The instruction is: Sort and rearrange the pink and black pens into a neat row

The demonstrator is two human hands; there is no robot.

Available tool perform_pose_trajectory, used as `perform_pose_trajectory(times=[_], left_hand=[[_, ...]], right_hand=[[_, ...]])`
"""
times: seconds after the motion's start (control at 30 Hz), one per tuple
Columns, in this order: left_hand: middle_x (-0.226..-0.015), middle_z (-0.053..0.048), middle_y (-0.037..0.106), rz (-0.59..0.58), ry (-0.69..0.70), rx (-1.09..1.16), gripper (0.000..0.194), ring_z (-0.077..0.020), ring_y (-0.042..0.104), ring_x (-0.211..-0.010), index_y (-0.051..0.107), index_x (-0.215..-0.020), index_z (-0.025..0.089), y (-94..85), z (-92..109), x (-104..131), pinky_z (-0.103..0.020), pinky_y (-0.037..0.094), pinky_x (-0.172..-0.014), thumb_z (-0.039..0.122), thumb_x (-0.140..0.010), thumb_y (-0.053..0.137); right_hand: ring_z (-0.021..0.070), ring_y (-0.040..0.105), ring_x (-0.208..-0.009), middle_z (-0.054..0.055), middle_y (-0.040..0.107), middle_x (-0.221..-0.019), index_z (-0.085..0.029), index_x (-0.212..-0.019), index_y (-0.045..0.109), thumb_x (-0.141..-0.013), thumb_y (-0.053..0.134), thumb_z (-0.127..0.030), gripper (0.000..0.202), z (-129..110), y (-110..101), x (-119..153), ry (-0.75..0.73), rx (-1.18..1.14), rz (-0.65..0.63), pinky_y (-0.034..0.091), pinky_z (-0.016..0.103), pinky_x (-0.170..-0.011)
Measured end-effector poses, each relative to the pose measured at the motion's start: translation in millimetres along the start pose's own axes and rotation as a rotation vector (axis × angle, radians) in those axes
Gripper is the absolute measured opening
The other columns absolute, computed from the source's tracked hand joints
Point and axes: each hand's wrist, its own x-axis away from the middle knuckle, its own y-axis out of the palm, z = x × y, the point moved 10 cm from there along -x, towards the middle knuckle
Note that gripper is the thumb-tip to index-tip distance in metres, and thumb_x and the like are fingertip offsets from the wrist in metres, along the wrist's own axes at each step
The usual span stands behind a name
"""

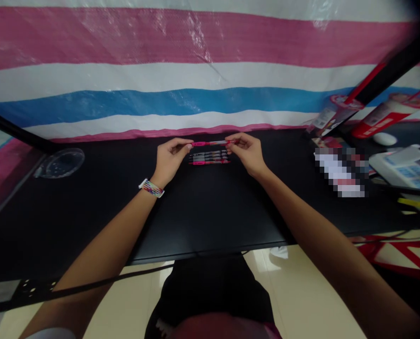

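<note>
Between my two hands a pink pen (211, 143) with a clear barrel is held level. My left hand (173, 157) pinches its pink capped end, and my right hand (245, 151) pinches the opposite end. Just below it, several pens (210, 155) lie side by side in a stack of parallel rows on the black table; most look dark with clear barrels. The nearest one is a pink pen (209, 162). A colourful woven band circles my left wrist.
A clear plastic lid (61, 163) lies at the left on the black table (210, 212). At the right stand a clear cup (337, 113) and a red-and-white cup (386, 115), near a white rounded object (385, 139). A striped plastic sheet (181, 42) hangs behind.
</note>
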Motion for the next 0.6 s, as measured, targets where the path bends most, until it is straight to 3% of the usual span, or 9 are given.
perform_pose_trajectory(times=[0.1,0.2,0.27,0.33,0.4,0.5,0.6], left_hand=[[-0.073,-0.003,0.073,-0.062,0.016,-0.072,0.043,-0.0143,0.066,-0.067,0.076,-0.081,0.021,7.6,8,3,-0.029,0.057,-0.070,0.056,-0.107,0.074],[-0.064,-0.001,0.060,-0.078,0.068,-0.145,0.060,-0.0134,0.059,-0.062,0.060,-0.068,0.022,9.1,14,3,-0.030,0.053,-0.067,0.058,-0.115,0.060],[-0.077,-0.002,0.067,-0.098,0.082,-0.097,0.044,-0.0139,0.066,-0.068,0.066,-0.081,0.022,11.2,14,2,-0.030,0.056,-0.071,0.054,-0.110,0.071],[-0.097,-0.004,0.075,-0.109,0.083,-0.021,0.030,-0.0159,0.074,-0.080,0.073,-0.107,0.024,13.6,10,2,-0.031,0.061,-0.077,0.049,-0.099,0.086],[-0.101,-0.004,0.076,-0.099,0.069,0.026,0.038,-0.0172,0.077,-0.085,0.071,-0.127,0.026,14.8,4,3,-0.033,0.063,-0.081,0.049,-0.100,0.086],[-0.083,-0.001,0.073,-0.082,0.046,0.026,0.033,-0.0170,0.075,-0.077,0.071,-0.131,0.026,16.2,-3,4,-0.034,0.063,-0.079,0.053,-0.111,0.069],[-0.103,-0.005,0.082,-0.058,0.133,-0.023,0.049,-0.0219,0.081,-0.101,0.068,-0.137,0.028,14.8,6,4,-0.038,0.064,-0.095,0.051,-0.099,0.087]], right_hand=[[0.0251,0.077,-0.087,0.005,0.081,-0.091,-0.025,-0.101,0.087,-0.079,0.091,-0.033,0.024,-2,12,7,0.047,-0.037,-0.080,0.066,0.051,-0.092],[0.0259,0.079,-0.089,0.005,0.083,-0.091,-0.024,-0.102,0.088,-0.079,0.093,-0.034,0.026,-1,14,8,0.070,-0.059,-0.080,0.066,0.051,-0.093],[0.0244,0.078,-0.084,0.005,0.082,-0.088,-0.024,-0.101,0.088,-0.079,0.093,-0.035,0.025,2,12,7,0.092,-0.080,-0.062,0.067,0.050,-0.092],[0.0228,0.076,-0.080,0.004,0.082,-0.085,-0.024,-0.099,0.088,-0.079,0.093,-0.036,0.024,7,10,6,0.124,-0.109,-0.046,0.067,0.050,-0.091],[0.0219,0.075,-0.078,0.003,0.081,-0.084,-0.024,-0.098,0.088,-0.078,0.094,-0.037,0.024,11,10,5,0.149,-0.131,-0.041,0.067,0.049,-0.090],[0.0208,0.074,-0.075,0.003,0.082,-0.084,-0.025,-0.097,0.088,-0.077,0.095,-0.037,0.025,13,12,6,0.158,-0.138,-0.056,0.067,0.047,-0.088],[0.0200,0.073,-0.074,0.003,0.082,-0.084,-0.025,-0.098,0.088,-0.077,0.095,-0.037,0.025,14,14,7,0.164,-0.144,-0.067,0.066,0.045,-0.086]])
